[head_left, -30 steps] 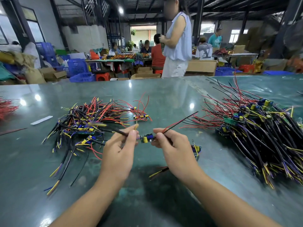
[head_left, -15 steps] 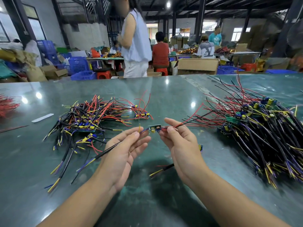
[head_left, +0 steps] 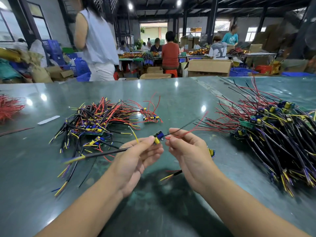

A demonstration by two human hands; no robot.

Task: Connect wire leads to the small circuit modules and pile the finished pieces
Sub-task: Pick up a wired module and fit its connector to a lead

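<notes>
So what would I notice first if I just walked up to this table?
Probably the big pile of black, red and yellow wires heaped on the right of the green table, and a smaller tangle on the left. In the middle, the left hand pinches a tiny blue and yellow circuit module while the right hand holds its thin red and black leads.

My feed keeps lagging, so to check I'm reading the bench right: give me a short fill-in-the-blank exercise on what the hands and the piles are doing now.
1. The left hand pinches the small ____ by its yellow part.
2. The right hand pinches a thin red wire and a thin ____ one.
3. The bigger pile lies on the person's ____ side.
4. The smaller pile and the white strip lie on the green ____.

Missing words: module; black; right; table
</notes>
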